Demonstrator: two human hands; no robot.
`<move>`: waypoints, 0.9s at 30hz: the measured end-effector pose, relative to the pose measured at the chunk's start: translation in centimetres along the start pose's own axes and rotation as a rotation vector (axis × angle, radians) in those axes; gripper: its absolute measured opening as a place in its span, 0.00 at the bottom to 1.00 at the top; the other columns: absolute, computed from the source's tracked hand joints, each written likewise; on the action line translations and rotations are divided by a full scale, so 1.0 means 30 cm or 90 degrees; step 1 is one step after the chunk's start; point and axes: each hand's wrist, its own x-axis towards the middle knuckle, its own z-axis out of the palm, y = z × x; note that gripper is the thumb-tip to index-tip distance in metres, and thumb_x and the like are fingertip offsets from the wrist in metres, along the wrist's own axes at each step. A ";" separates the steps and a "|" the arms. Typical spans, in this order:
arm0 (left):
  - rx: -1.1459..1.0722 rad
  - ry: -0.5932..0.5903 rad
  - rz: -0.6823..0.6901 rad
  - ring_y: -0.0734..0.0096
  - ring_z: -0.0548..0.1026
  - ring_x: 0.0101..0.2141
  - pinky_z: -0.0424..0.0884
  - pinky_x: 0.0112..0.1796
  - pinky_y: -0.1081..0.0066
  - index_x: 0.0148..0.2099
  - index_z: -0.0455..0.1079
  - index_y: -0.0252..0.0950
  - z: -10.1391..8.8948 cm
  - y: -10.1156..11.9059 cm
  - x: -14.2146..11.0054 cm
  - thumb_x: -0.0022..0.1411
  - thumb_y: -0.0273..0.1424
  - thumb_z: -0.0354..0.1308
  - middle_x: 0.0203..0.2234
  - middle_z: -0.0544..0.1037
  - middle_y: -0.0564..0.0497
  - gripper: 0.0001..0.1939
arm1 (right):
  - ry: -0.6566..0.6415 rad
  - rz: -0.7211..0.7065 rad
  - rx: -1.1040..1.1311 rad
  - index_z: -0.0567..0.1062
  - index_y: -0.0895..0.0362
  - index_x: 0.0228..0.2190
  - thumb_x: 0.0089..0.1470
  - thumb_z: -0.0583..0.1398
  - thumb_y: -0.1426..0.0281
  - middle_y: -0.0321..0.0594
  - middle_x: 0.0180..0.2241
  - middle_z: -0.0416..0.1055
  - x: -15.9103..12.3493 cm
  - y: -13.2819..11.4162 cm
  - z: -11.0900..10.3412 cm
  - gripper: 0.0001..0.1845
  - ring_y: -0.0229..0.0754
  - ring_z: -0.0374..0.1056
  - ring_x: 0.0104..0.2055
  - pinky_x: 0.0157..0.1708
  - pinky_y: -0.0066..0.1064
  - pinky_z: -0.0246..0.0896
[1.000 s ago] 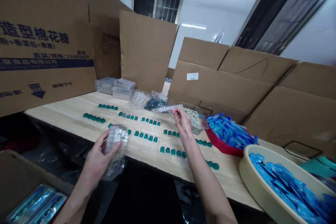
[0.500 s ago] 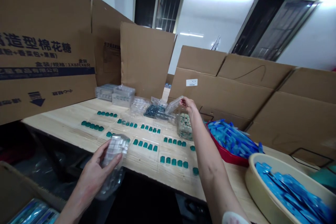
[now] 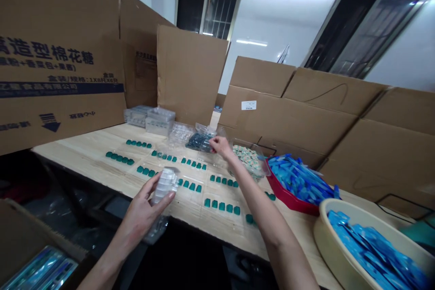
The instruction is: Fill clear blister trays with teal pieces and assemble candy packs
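Observation:
My left hand is closed around a stack of clear plastic trays, held above the table's front edge. My right hand reaches to the back of the table, its fingers pinched together beside a clear bag of dark pieces. Whatever sits between those fingertips is too small or see-through to make out. Clear trays lie in rows on the table, each with small green pieces lined up in it. Under my right forearm, part of these rows is hidden.
Right of my arm stands a clear container of pale flat pieces. Beyond it are a red basin of blue items and a cream tub of blue packets. Clear boxes stand at the back left. Cardboard walls border the table.
My right hand has moved left and down from above the pale pieces; the clear tray it held up no longer shows clearly. My left hand has shifted right and slightly up with its stack.

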 end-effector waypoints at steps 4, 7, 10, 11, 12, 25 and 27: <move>-0.002 -0.010 0.036 0.60 0.72 0.47 0.70 0.44 0.65 0.57 0.59 0.36 0.026 -0.012 -0.015 0.47 0.42 0.63 0.48 0.71 0.44 0.36 | -0.178 -0.139 0.011 0.75 0.59 0.24 0.47 0.61 0.66 0.32 0.17 0.68 -0.296 -0.022 0.111 0.09 0.32 0.64 0.20 0.22 0.23 0.58; -0.014 -0.016 0.090 0.60 0.71 0.47 0.69 0.46 0.64 0.57 0.60 0.37 0.042 -0.019 -0.030 0.46 0.41 0.64 0.49 0.71 0.44 0.36 | -0.314 -0.129 0.048 0.75 0.58 0.28 0.48 0.60 0.61 0.34 0.22 0.70 -0.488 -0.058 0.157 0.12 0.34 0.65 0.23 0.26 0.25 0.60; 0.003 0.002 0.124 0.59 0.70 0.48 0.67 0.48 0.62 0.57 0.60 0.38 0.046 -0.022 -0.045 0.45 0.40 0.65 0.49 0.70 0.43 0.37 | -0.308 -0.086 0.101 0.75 0.57 0.29 0.45 0.63 0.61 0.34 0.24 0.71 -0.581 -0.064 0.185 0.12 0.34 0.65 0.26 0.27 0.25 0.59; 0.009 0.001 0.134 0.58 0.69 0.49 0.66 0.48 0.62 0.58 0.60 0.37 0.045 -0.022 -0.050 0.45 0.39 0.65 0.50 0.69 0.43 0.37 | -0.297 -0.066 0.124 0.75 0.57 0.29 0.45 0.63 0.61 0.34 0.24 0.71 -0.594 -0.058 0.193 0.12 0.34 0.64 0.25 0.27 0.25 0.59; 0.013 -0.004 0.143 0.57 0.69 0.49 0.66 0.49 0.61 0.58 0.59 0.37 0.042 -0.021 -0.055 0.46 0.39 0.65 0.50 0.69 0.42 0.38 | -0.292 -0.047 0.148 0.76 0.57 0.28 0.44 0.63 0.61 0.34 0.24 0.71 -0.600 -0.050 0.201 0.12 0.34 0.64 0.25 0.28 0.26 0.59; 0.044 0.017 0.176 0.60 0.68 0.50 0.65 0.49 0.65 0.58 0.60 0.38 0.013 -0.016 -0.066 0.51 0.39 0.61 0.52 0.67 0.44 0.33 | -0.197 -0.015 0.237 0.76 0.59 0.25 0.42 0.65 0.64 0.36 0.20 0.72 -0.626 0.000 0.258 0.11 0.35 0.66 0.22 0.27 0.29 0.63; 0.033 0.045 0.164 0.61 0.68 0.50 0.65 0.49 0.65 0.58 0.60 0.38 -0.005 -0.012 -0.056 0.52 0.39 0.60 0.51 0.68 0.44 0.31 | -0.195 -0.029 0.259 0.76 0.59 0.26 0.43 0.65 0.64 0.36 0.21 0.71 -0.628 0.011 0.245 0.10 0.36 0.67 0.22 0.27 0.29 0.64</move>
